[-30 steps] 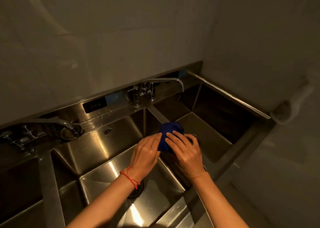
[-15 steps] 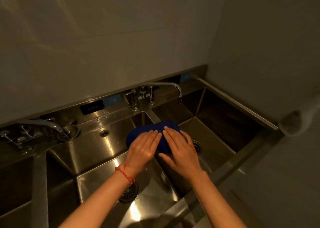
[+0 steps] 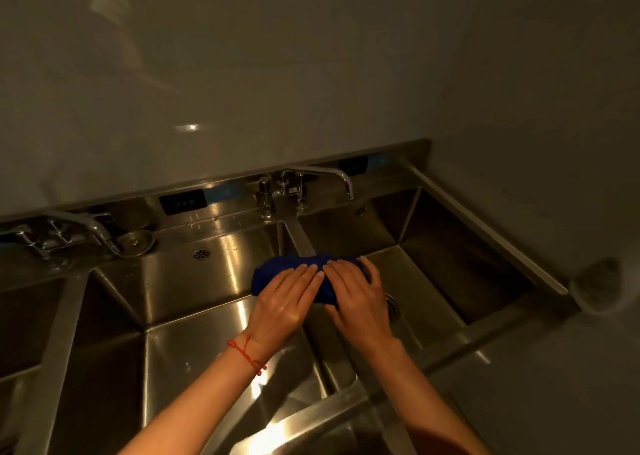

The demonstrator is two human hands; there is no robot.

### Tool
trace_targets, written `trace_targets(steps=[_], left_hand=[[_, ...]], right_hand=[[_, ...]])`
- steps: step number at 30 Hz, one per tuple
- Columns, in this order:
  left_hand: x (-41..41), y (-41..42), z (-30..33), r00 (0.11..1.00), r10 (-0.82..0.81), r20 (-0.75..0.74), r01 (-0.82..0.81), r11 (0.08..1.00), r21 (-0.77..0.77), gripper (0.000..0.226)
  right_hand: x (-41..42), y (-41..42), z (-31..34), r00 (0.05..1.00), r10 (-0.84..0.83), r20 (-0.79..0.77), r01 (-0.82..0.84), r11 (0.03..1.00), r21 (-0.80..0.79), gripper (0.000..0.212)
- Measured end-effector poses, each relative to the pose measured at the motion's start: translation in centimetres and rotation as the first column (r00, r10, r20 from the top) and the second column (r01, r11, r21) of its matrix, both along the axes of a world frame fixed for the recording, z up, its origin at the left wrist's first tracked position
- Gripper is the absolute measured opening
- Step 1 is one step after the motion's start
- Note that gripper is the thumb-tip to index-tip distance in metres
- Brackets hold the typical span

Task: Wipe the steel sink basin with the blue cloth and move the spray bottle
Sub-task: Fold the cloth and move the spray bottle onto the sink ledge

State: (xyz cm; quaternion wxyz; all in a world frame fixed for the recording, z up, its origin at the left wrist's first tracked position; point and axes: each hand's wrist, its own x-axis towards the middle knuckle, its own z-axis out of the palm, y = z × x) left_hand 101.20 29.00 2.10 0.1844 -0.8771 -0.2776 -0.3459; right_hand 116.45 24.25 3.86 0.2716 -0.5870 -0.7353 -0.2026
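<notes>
This looks like a commercial kitchen's wash-up corner. A long stainless steel sink unit (image 3: 221, 281) with several deep basins in a row fills the corner between plain pale walls (image 3: 242, 73). A swivel faucet (image 3: 318, 177) stands on the unit's back ledge above a basin divider, and a second faucet (image 3: 76, 229) sits further left along that ledge.

Blue cloth (image 3: 277, 274), bunched in a ball 1 s ago, is now spread wider to the left over the divider (image 3: 300, 240) btwn basins. Left hand (image 3: 285, 298) and right hand (image 3: 356, 295) lie flatter on it, fingertips nearly touching.
</notes>
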Motion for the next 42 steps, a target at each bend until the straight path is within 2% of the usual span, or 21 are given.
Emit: trace_targets(steps=[3, 6, 9, 12, 17, 24, 34, 38, 42], left_hand=[[-0.4, -0.5, 0.2, 0.996, 0.085, -0.038, -0.089, 0.988, -0.128, 0.057], [-1.2, -0.5, 1.2, 0.984, 0.163, -0.065, -0.173, 0.967, -0.189, 0.056], [-2.1, -0.1, 2.3, 0.970, 0.199, -0.142, -0.231, 0.936, -0.264, 0.077], [-2.4, 0.3, 2.8, 0.961, 0.197, -0.195, -0.247, 0.928, -0.280, 0.083], [-2.3, 0.9, 2.5, 0.968, 0.202, -0.148, -0.236, 0.933, -0.272, 0.081], [-1.8, 1.7, 1.5, 0.973, 0.230, -0.029, -0.231, 0.946, -0.229, 0.067], [-1.2, 3.2, 0.5, 0.983, 0.181, 0.038, -0.174, 0.974, -0.145, 0.060], [-0.4, 3.9, 0.4, 0.989, 0.145, 0.040, -0.139, 0.982, -0.124, 0.056], [0.7, 4.3, 0.2, 0.994, 0.102, 0.032, -0.097, 0.987, -0.129, 0.059]], right_hand=[[0.2, 0.3, -0.2, 0.998, 0.060, -0.009, -0.059, 0.997, 0.047, 0.053], [0.3, 0.9, -0.3, 0.995, 0.097, 0.006, -0.097, 0.992, 0.081, 0.053], [0.3, 1.7, -0.4, 0.990, 0.136, 0.043, -0.141, 0.981, 0.134, 0.047], [0.0, 2.3, -0.6, 0.984, 0.166, 0.072, -0.175, 0.971, 0.162, 0.043], [-0.3, 3.3, -0.6, 0.982, 0.158, 0.105, -0.175, 0.968, 0.181, 0.041], [-0.8, 4.2, -0.8, 0.985, 0.127, 0.116, -0.147, 0.973, 0.176, 0.044], [-0.3, 3.8, -1.1, 0.992, 0.061, 0.114, -0.066, 0.997, 0.034, 0.058], [0.4, 3.1, -1.2, 0.994, 0.013, 0.112, -0.007, 0.999, -0.049, 0.057], [1.7, 2.0, -0.9, 0.994, -0.095, 0.044, 0.100, 0.988, -0.117, 0.054]])
